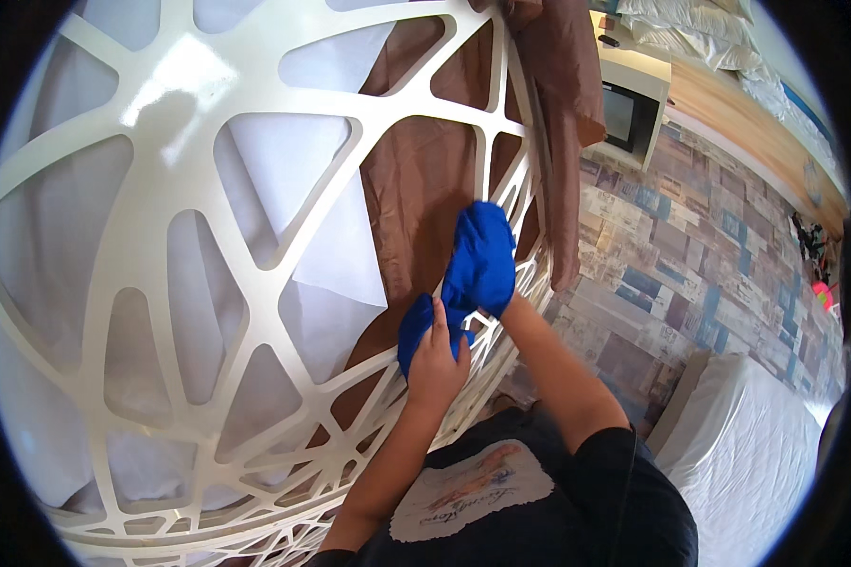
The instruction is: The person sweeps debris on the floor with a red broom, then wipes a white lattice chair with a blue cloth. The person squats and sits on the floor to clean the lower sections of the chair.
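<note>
From my end I see the blue cloth (482, 250) bunched up in front of the right-hand part of the white lattice panel (267, 298). My left hand (435, 369) is closed on the cloth's lower fold, forefinger stretched up along it and thumb off to the right. The right hand (512, 306) disappears into the cloth's upper part, so I can't tell how far its fingers are open. Through the lattice openings I see brown fabric (416, 208) and a pale sheet (321, 236). Over to the right, a patchwork-patterned floor (633, 293) runs down to a white-covered mattress (752, 463).
</note>
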The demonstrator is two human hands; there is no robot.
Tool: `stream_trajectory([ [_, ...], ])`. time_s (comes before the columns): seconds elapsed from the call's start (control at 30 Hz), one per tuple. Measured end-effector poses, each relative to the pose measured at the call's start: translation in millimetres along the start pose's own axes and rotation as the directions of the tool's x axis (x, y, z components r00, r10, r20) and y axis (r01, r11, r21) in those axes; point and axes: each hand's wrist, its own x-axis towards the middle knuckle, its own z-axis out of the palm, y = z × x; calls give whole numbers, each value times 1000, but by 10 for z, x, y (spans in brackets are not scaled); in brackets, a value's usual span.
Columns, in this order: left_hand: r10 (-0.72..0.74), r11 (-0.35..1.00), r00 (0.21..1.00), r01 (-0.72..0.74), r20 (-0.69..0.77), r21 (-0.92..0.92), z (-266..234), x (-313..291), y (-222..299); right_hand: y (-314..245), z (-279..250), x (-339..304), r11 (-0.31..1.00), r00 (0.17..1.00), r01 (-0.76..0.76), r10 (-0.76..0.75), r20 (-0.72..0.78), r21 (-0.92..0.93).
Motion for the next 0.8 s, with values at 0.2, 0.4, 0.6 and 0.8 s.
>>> stream_trajectory([
  [0.2,-83,994,984,93,156,-57,49,12,48,259,480,-437,753,823,-562,551,138,342],
  [0.4,-216,957,870,278,443,-79,334,-240,-86,-276,544,-899,507,694,-622,710,120,597],
  [0.6,-117,979,897,178,426,-105,518,-414,-221,109,119,-501,743,755,-656,650,88,133],
  [0.8,-164,966,793,248,587,-66,485,-215,-158,799,-166,-162,866,877,-406,459,141,-291],
])
